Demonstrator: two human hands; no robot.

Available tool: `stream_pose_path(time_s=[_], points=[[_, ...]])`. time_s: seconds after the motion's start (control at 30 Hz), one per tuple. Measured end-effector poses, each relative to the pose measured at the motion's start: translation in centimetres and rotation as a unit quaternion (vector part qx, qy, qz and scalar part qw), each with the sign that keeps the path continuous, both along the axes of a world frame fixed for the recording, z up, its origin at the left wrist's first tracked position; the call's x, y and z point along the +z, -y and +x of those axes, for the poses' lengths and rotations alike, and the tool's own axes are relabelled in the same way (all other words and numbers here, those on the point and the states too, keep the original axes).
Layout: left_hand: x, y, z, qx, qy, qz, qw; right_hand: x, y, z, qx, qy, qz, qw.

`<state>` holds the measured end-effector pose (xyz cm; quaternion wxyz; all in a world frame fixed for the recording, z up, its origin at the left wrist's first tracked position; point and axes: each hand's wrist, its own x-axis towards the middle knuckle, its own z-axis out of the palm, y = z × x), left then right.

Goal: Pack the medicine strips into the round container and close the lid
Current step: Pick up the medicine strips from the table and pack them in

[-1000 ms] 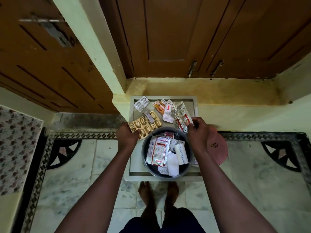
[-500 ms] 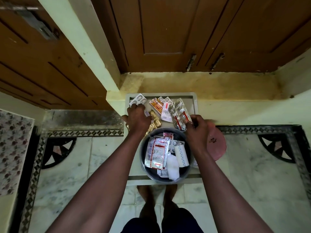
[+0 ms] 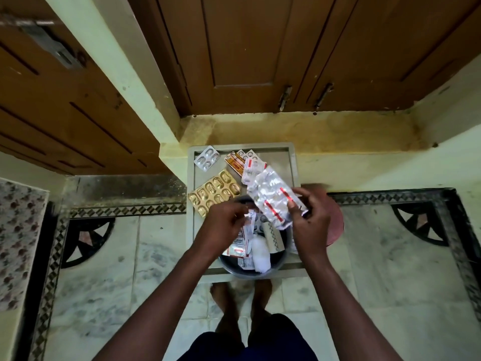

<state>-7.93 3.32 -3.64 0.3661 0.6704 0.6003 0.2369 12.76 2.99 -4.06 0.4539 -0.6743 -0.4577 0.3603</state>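
Observation:
A round dark container (image 3: 260, 270) stands at the near end of a small grey table (image 3: 292, 165), holding several strips and white packets. My right hand (image 3: 309, 220) grips a long silver strip with red marks (image 3: 273, 199) and holds it tilted over the container's far rim. My left hand (image 3: 223, 222) is over the container's left side, fingers pinched on a small white strip (image 3: 250, 217). A gold blister strip (image 3: 213, 191), a small silver strip (image 3: 207, 158) and orange and white strips (image 3: 244, 162) lie on the table behind. The reddish lid (image 3: 335, 225) lies to the right, mostly hidden by my right hand.
The table stands against a yellowish step below brown wooden doors (image 3: 247, 61). Marble floor with a dark patterned border (image 3: 390, 198) surrounds it. My bare feet (image 3: 242, 290) are just below the table's near edge. A patterned cloth (image 3: 18, 243) is at the left.
My left hand came back from the strips on the table to the container with a small white strip. My right hand lifted the long silver strip off the table.

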Motion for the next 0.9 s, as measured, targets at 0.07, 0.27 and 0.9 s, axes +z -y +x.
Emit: stream_pose_path(time_s=[0.07, 0.27, 0.9], points=[[-1.1, 0.9, 0.4, -0.06, -0.072, 0.04, 0.995, -0.4, 2.1, -0.4, 0.007, 0.012, -0.011, 1.0], [-1.6, 1.4, -1.1, -0.011, -0.151, 0.032, 0.988, -1.9, 6.6, -1.9, 0.079, 0.187, -0.036, 0.978], [-5.0, -4.2, -8.3, 0.32, 0.019, -0.224, 0.92, -2.9, 2.2, -4.0, 0.269, 0.412, -0.02, 0.87]])
